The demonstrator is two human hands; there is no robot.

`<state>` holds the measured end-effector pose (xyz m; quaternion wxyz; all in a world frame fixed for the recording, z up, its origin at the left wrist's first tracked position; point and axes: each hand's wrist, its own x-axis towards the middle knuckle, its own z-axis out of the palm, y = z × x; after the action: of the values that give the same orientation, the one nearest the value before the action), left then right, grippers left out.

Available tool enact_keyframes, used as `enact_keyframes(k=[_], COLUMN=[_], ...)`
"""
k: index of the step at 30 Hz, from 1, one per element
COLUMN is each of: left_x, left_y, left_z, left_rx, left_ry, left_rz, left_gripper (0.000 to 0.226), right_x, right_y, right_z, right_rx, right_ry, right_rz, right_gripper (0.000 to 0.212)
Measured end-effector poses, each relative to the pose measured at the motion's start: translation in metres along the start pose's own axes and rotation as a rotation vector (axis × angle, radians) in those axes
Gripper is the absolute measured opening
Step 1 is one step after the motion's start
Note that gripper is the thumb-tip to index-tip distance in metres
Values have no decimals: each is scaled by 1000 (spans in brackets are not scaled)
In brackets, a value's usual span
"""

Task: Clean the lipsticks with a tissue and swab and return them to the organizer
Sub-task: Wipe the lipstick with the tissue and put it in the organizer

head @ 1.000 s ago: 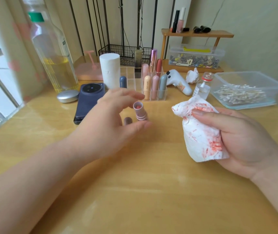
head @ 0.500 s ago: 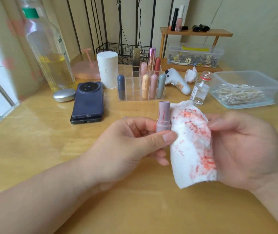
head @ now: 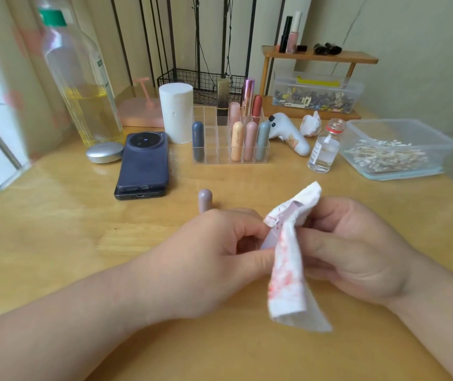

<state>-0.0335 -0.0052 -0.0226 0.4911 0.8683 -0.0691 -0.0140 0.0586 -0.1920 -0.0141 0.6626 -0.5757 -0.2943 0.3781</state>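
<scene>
Clear organizer (head: 215, 151) holding lipsticks (head: 237, 144), tub (head: 442, 141) of swabs (head: 384, 158)

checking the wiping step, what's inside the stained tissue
A lilac lipstick tube, gripped by the left hand; the right hand holds the tissue round it. Its tip is covered, so unseen.

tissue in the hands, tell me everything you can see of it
The tissue is thin, white, crumpled paper, smeared with red and pink stains. Its upper part is folded round a pale lilac lipstick, which the left hand grips. The right hand pinches the tissue against the tube. Its lower end hangs loose between the two hands, over the wooden table.
</scene>
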Motion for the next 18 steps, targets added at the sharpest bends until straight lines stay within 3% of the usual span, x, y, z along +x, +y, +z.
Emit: enact_keyframes(k=[6,14,16,18], left_x=[-3,-8,-8,-6], left_y=[6,21,25,23], left_z=[-16,2,2,-1], left_rx=[-259,-1,-20,-121], left_ry=[-251,290,315,214], left_rz=[-67,71,42,18], left_gripper=[35,35,35,30], right_x=[-2,-7,-9,-10], right_y=[-4,-10,-12,-15], right_z=[3,7,11,11], right_rx=[-58,-161,-158,-153], right_ry=[-5,55,43,27], right_rz=[-117,-299,-346,-342], right_gripper=[39,28,22,20])
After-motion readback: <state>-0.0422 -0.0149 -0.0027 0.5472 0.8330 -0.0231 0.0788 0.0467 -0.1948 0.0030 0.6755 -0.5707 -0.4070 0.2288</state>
